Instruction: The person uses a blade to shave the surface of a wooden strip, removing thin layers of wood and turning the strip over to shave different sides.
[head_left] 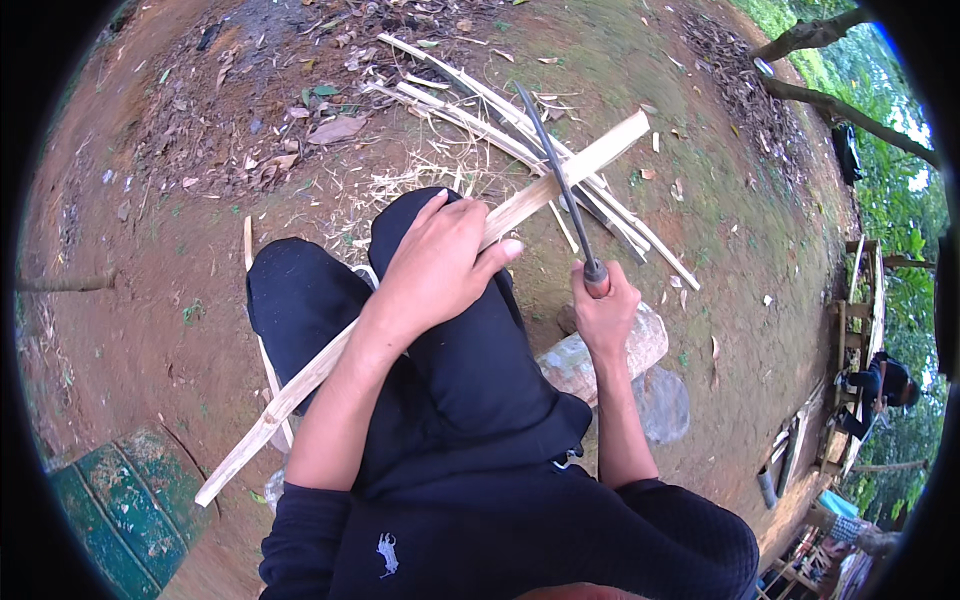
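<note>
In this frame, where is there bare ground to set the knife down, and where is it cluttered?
Free: bare dirt left of the knee, between the leaf litter and the green board; also mossy ground right of the right hand. Crowded: the split strips and shavings ahead of the left hand, and the stones under the right hand.

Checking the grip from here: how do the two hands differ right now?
The left hand presses flat on the long bamboo strip across the knee; the right hand is fisted round the knife handle. Left lies palm down, right stands upright. Both are bare.
</note>
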